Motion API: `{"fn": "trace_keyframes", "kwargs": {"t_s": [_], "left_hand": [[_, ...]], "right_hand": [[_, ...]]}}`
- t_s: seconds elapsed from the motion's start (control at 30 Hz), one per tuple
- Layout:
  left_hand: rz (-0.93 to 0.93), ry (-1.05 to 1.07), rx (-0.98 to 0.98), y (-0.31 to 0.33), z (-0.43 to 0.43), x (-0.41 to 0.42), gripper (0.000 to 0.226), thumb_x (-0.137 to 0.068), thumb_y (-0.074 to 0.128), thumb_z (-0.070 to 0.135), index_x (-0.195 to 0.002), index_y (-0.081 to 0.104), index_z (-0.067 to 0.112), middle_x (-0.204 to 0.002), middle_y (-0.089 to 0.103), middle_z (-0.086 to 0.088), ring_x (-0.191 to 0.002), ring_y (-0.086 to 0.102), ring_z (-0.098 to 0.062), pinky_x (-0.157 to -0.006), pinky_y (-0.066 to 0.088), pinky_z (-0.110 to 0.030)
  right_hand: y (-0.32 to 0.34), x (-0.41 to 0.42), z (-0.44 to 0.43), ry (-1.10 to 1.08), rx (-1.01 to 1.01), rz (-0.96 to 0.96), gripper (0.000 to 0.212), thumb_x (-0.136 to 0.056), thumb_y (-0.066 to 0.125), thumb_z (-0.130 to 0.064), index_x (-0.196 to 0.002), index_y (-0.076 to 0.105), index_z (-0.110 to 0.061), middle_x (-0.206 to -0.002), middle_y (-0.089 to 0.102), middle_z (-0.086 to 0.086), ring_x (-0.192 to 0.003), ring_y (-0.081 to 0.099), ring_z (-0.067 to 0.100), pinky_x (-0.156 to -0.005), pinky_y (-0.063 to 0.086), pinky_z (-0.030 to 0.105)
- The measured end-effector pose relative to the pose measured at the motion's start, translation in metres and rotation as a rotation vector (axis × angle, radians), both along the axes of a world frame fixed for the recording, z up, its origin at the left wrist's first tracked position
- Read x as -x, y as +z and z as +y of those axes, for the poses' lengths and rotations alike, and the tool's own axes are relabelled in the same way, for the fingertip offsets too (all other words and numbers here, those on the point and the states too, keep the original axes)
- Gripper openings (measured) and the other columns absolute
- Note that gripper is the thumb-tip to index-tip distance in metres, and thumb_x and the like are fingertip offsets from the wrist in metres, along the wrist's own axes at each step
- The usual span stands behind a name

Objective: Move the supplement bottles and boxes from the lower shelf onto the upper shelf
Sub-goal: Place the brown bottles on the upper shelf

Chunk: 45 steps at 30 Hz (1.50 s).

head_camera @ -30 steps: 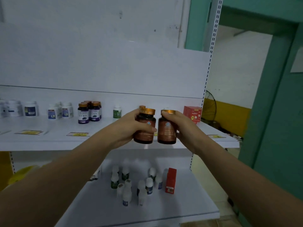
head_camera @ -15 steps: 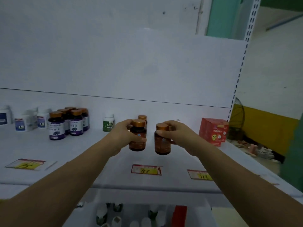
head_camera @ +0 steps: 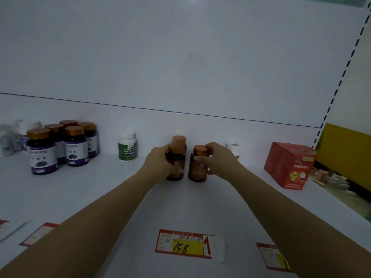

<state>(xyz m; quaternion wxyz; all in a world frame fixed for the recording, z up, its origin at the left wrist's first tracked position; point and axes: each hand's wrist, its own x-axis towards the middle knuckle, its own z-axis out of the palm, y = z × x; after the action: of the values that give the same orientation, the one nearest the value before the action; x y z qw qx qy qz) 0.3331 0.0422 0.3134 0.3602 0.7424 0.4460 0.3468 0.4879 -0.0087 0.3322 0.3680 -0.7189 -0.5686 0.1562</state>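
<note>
Upper shelf (head_camera: 100, 197), white, seen from above and in front.

Centre: two amber supplement bottles with copper caps, both upright and standing on the shelf, just beside each other with a narrow gap between.
- Left amber bottle (head_camera: 176, 169): left hand (head_camera: 160, 163) wrapped around its body, fingers closed on it.
- Right amber bottle (head_camera: 197, 169): right hand (head_camera: 218, 159) holding it at the cap and side, fingers closed on it.
- A third copper-capped bottle (head_camera: 179, 140) directly behind the left one, mostly hidden.

Left: cluster of dark bottles with purple labels (head_camera: 60, 145), copper caps, upright. White-capped tubs (head_camera: 12, 137) at the far left edge, blurred.

Left of centre: green-labelled white bottle (head_camera: 127, 147), standing alone near the back panel.

Right: red boxes (head_camera: 289, 165), near the shelf end; a small white bottle (head_camera: 232, 147) behind the right hand, partly hidden.

Front edge: price tag marked 158 (head_camera: 183, 244); further tags either side, partly covered by the forearms.
</note>
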Motion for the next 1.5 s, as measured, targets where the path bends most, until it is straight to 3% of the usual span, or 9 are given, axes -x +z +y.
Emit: {"fn": "trace_keyframes", "kwargs": {"t_s": [0.17, 0.77, 0.83, 0.93, 1.03, 1.13, 1.33, 1.4, 1.5], "left_hand": [[0.04, -0.021, -0.017, -0.006, 0.023, -0.008, 0.069, -0.065, 0.08, 0.011, -0.129, 0.053, 0.018, -0.123, 0.053, -0.018, -0.108, 0.058, -0.034, -0.099, 0.048, -0.047], [0.071, -0.103, 0.019, -0.008, 0.037, -0.012, 0.052, -0.077, 0.072, 0.005, -0.125, 0.054, 0.011, -0.122, 0.061, -0.012, -0.114, 0.056, -0.028, -0.102, 0.045, -0.04], [0.074, -0.098, 0.026, -0.007, 0.036, -0.014, 0.05, -0.077, 0.071, 0.005, -0.124, 0.055, 0.009, -0.12, 0.062, -0.013, -0.112, 0.057, -0.029, -0.101, 0.046, -0.039], [0.109, -0.065, 0.029, -0.008, 0.036, -0.018, 0.049, -0.074, 0.072, 0.006, -0.12, 0.055, 0.005, -0.116, 0.063, -0.014, -0.108, 0.06, -0.028, -0.093, 0.05, -0.034], [0.162, -0.024, 0.036, -0.006, 0.036, -0.021, 0.051, -0.071, 0.075, 0.011, -0.118, 0.055, 0.003, -0.115, 0.063, -0.015, -0.106, 0.061, -0.028, -0.09, 0.052, -0.035], [0.219, 0.028, 0.061, -0.006, 0.031, -0.022, 0.06, -0.07, 0.078, 0.014, -0.122, 0.049, 0.003, -0.12, 0.058, -0.012, -0.11, 0.057, -0.028, -0.089, 0.05, -0.031], [0.433, 0.097, 0.025, -0.001, 0.011, -0.01, 0.067, -0.075, 0.076, 0.021, -0.127, 0.04, 0.002, -0.129, 0.045, -0.016, -0.118, 0.048, -0.029, -0.078, 0.041, -0.027], [0.541, 0.094, -0.011, 0.002, 0.0, 0.0, 0.06, -0.079, 0.073, 0.024, -0.125, 0.042, 0.002, -0.129, 0.045, -0.017, -0.118, 0.048, -0.029, -0.079, 0.04, -0.028], [0.71, 0.07, -0.093, 0.006, -0.019, 0.019, 0.053, -0.083, 0.068, 0.03, -0.123, 0.046, 0.004, -0.128, 0.046, -0.016, -0.113, 0.051, -0.03, -0.082, 0.043, -0.03]], "right_hand": [[-0.001, -0.005, 0.03, -0.033, 0.021, -0.037, 0.044, -0.086, 0.065, -0.03, -0.123, 0.052, -0.009, -0.119, 0.058, 0.012, -0.106, 0.059, 0.027, -0.09, 0.053, 0.045], [-0.006, -0.009, 0.061, -0.124, -0.015, -0.026, 0.048, -0.085, 0.066, -0.027, -0.12, 0.043, -0.005, -0.111, 0.058, 0.014, -0.1, 0.06, 0.027, -0.085, 0.055, 0.042], [-0.006, -0.01, 0.062, -0.14, -0.006, -0.017, 0.046, -0.083, 0.067, -0.028, -0.115, 0.046, -0.004, -0.103, 0.059, 0.014, -0.093, 0.061, 0.026, -0.073, 0.055, 0.036], [-0.007, -0.011, 0.064, -0.13, 0.018, -0.074, 0.031, -0.079, 0.066, -0.029, -0.095, 0.052, -0.006, -0.085, 0.055, 0.01, -0.068, 0.051, 0.016, -0.05, 0.036, 0.021], [-0.01, -0.015, 0.069, -0.115, 0.025, -0.096, 0.028, -0.076, 0.067, -0.03, -0.085, 0.052, -0.008, -0.076, 0.052, 0.008, -0.056, 0.044, 0.01, -0.047, 0.03, 0.019], [-0.01, -0.013, 0.064, -0.1, 0.05, -0.1, 0.036, -0.076, 0.068, -0.033, -0.096, 0.056, -0.006, -0.081, 0.054, 0.007, -0.065, 0.049, 0.014, -0.047, 0.03, 0.019], [-0.005, -0.006, 0.032, -0.077, 0.143, -0.23, 0.039, -0.088, 0.061, -0.033, -0.112, 0.049, -0.005, -0.084, 0.051, 0.003, -0.067, 0.047, 0.01, -0.051, 0.034, 0.019], [0.003, 0.003, 0.013, -0.048, 0.198, -0.371, 0.04, -0.093, 0.054, -0.034, -0.117, 0.052, -0.003, -0.105, 0.059, 0.013, -0.089, 0.059, 0.021, -0.073, 0.048, 0.028], [0.013, 0.019, -0.018, -0.011, 0.246, -0.531, 0.042, -0.094, 0.052, -0.026, -0.127, 0.05, 0.0, -0.126, 0.057, 0.017, -0.114, 0.056, 0.029, -0.094, 0.045, 0.034]]}}
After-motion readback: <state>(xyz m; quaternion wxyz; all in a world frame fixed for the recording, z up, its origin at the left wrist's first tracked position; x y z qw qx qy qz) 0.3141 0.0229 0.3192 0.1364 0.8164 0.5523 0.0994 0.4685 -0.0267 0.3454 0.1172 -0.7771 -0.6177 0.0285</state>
